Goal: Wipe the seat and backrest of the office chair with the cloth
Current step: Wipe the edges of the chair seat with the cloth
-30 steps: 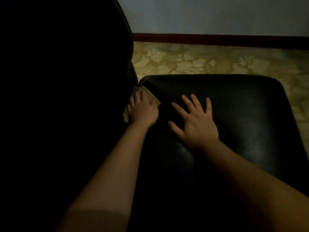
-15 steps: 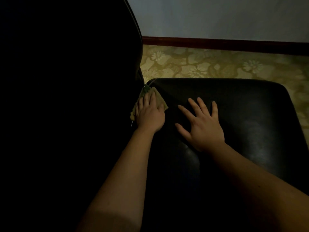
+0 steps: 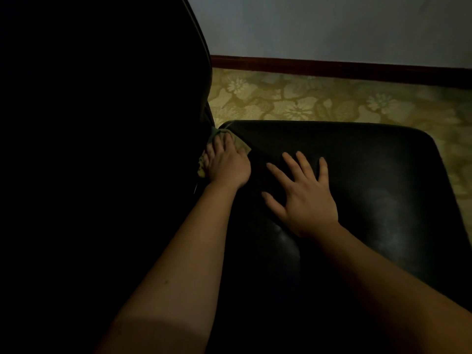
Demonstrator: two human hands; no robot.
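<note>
Darkness fills much of the head view, but we can see both our hands on the office chair. Our left hand lies flat on the cloth. Its fingers are straight and press the cloth down; they are not curled round it. The cloth is a small greenish rag in the back corner of the seat, right where the seat meets the backrest. Bits of it peek out on both sides of the hand. Our right hand rests on the seat near the left one, fingers spread wide and holding nothing. Behind the chair we see a flowery floor and a pale wall.

How far along are we? We think we are doing the seat, at the crack along its back. The seat shines a little, but we cannot tell which parts are wiped. The backrest is too dark to judge, so it may be left to do.
</note>
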